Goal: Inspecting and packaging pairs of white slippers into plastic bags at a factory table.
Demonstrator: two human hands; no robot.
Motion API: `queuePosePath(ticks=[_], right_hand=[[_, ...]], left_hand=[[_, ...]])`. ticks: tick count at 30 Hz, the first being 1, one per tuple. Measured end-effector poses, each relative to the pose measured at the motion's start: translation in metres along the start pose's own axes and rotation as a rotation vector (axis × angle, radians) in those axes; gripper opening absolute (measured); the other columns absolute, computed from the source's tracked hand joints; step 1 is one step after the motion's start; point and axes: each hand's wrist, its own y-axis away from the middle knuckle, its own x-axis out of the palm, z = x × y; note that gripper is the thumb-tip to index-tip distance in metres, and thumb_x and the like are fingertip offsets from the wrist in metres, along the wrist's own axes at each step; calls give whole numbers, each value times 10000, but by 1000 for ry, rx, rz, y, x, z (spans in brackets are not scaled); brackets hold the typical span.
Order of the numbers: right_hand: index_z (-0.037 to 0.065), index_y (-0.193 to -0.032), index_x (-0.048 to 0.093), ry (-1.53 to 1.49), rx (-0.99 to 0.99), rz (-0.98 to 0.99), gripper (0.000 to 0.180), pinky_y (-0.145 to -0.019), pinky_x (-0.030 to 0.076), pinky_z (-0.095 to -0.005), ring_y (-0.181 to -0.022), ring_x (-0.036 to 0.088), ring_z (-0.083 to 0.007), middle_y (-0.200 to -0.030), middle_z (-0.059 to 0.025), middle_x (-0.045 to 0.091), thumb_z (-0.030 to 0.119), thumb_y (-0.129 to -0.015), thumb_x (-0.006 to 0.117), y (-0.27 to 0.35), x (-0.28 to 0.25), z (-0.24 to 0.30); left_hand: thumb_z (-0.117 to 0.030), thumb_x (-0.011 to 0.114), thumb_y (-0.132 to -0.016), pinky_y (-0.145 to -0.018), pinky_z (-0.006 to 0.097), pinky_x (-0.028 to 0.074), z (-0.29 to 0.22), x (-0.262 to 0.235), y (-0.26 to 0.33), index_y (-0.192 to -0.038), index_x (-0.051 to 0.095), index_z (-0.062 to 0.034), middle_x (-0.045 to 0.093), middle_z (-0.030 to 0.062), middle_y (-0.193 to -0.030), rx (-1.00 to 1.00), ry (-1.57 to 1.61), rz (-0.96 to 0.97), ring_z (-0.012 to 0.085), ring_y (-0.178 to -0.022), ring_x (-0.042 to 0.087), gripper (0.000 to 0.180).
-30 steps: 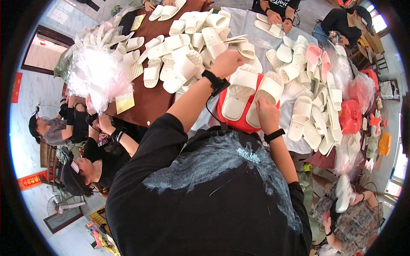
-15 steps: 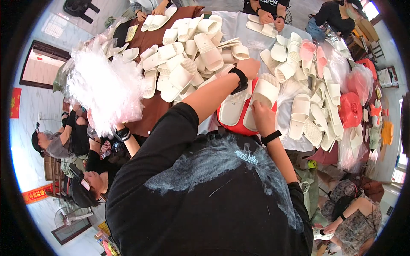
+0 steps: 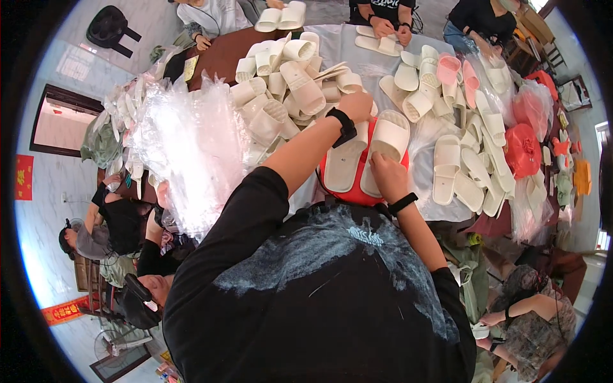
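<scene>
Two cream slippers (image 3: 384, 142) lie side by side on a red bag (image 3: 357, 191) at the near edge of the grey-covered table (image 3: 364, 48). My left hand (image 3: 356, 105), a black watch on its wrist, grips the far end of the left slipper (image 3: 345, 159). My right hand (image 3: 385, 173) presses on the near end of the right slipper, fingers curled on its edge. My black-sleeved arms reach up from the lower part of the view.
A heap of cream slippers (image 3: 287, 83) fills the table's left, and rows of cream and pink slippers (image 3: 469, 159) its right. A stack of clear plastic bags (image 3: 185, 140) stands at the left. Red bagged items (image 3: 523, 150) lie far right. Other people sit around the table.
The view has tilted so the table sits lower and nearer. My left hand has drawn back from the heap onto the slipper pair; my right hand stays on it.
</scene>
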Motion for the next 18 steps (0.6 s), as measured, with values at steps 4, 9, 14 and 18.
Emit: queuePosePath(ticks=[4,9,14,18], right_hand=[[65,-863,542,10,-7,9,127,-574,504,-429,-701,642,-312,-760,-123,627,190,-884,546,-1,0,0],[63,-866,543,32,-17,22,109,-561,507,-425,-710,646,-307,-751,-124,623,171,-877,538,-2,1,1],[73,-885,551,24,-39,17,126,-558,502,-436,-700,644,-314,-758,-134,622,198,-888,536,-5,11,-3],[73,-905,559,89,-58,87,113,-578,493,-471,-697,635,-346,-778,-152,620,180,-897,524,-2,14,-11]], left_hand=[[-183,732,-702,-746,455,545,-18,-3,-4,-883,691,-36,679,214,-936,-42,-115,142,352,-885,675,237],[-189,707,-707,-748,447,547,-18,5,-9,-933,694,-34,674,220,-966,-43,-189,142,361,-883,671,274],[-163,667,-639,-659,395,525,11,7,-17,-715,703,-46,664,171,-716,93,171,-101,332,-700,658,145],[-199,643,-636,-657,428,509,4,15,-20,-779,713,-56,665,180,-756,13,30,-41,325,-718,657,214]])
